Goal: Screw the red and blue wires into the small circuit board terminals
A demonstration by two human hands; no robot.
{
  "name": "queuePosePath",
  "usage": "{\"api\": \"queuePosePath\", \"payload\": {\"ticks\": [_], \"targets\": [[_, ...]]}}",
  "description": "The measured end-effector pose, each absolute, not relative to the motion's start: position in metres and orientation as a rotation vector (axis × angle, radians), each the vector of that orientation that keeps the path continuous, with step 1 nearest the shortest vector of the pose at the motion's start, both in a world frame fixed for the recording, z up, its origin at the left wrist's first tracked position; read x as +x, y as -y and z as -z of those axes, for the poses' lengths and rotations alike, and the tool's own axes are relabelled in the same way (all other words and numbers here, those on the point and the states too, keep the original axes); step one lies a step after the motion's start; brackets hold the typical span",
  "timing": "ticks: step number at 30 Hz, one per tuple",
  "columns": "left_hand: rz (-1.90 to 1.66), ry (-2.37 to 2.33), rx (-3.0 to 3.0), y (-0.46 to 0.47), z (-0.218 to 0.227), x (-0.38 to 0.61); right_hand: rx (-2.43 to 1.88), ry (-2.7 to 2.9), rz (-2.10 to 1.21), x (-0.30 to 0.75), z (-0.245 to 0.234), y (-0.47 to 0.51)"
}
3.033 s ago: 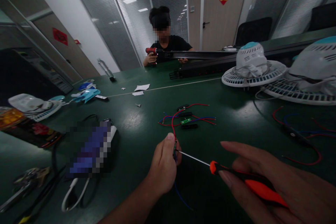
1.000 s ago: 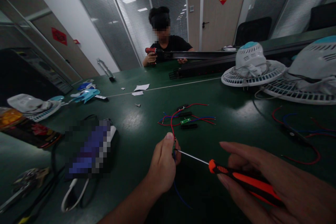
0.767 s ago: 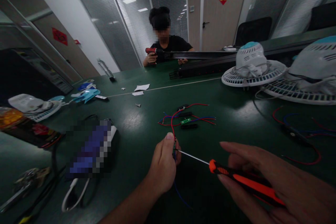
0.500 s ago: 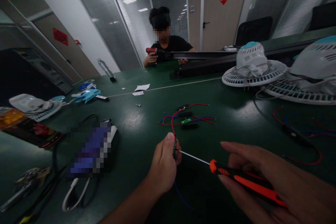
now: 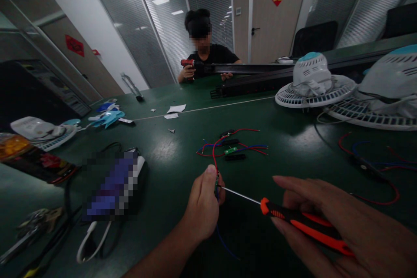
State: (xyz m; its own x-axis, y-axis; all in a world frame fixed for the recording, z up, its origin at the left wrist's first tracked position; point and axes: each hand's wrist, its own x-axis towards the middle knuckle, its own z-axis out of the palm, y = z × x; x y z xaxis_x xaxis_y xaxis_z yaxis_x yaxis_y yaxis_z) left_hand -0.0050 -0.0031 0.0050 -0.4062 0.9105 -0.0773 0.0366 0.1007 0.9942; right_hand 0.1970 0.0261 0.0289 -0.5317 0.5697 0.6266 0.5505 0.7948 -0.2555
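Hands are low and near in the view, over a dark green table [image 5: 163,139]. The left hand [image 5: 203,208] is closed tight. Its thumb and fingers pinch a tiny part [image 5: 216,181] at the top of the fist. A red wire [image 5: 213,154] runs from the tiny part away toward the far side. A blue wire [image 5: 224,245] hangs down under the hand, toward the near edge.

The right hand [image 5: 352,226] grips the handle of a red and black screwdriver [image 5: 293,221]. Its first finger is stretched out straight above the handle. The thin metal tip of the screwdriver points left and touches the tiny part in the left hand.

Just past the left hand lies a small heap of wires [image 5: 241,145], red and blue, with a little green board [image 5: 230,150] in it. Far on the right, two white fans [image 5: 312,82] lie on the table side by side. More loose wires [image 5: 374,169] lie near them.

On the left is a blurred block [image 5: 112,182] with a white cable [image 5: 91,243] near it. Blue fan blades [image 5: 107,117] and paper scraps [image 5: 176,108] lie farther off.

At the far side sits another person [image 5: 211,54] in a black top. That person holds a red tool [image 5: 188,63] against the end of a long black bar [image 5: 247,68].
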Motion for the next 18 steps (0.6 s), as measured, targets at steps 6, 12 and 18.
{"api": "queuePosePath", "payload": {"ticks": [6, 12, 18], "targets": [[-1.418, -1.571, 0.965, 0.0034, -0.0008, -0.0063, -0.83, 2.254, -0.031, 0.2012, -0.03, -0.0263], [-1.441, -1.572, 0.922, 0.0039, -0.0029, -0.0028, -0.801, 2.269, -0.031, 0.1987, -0.0317, -0.0265], [-1.39, -1.626, 0.992, 0.0036, -0.0076, -0.0019, -0.902, 2.299, -0.015, 0.1963, -0.0329, -0.0198]]}}
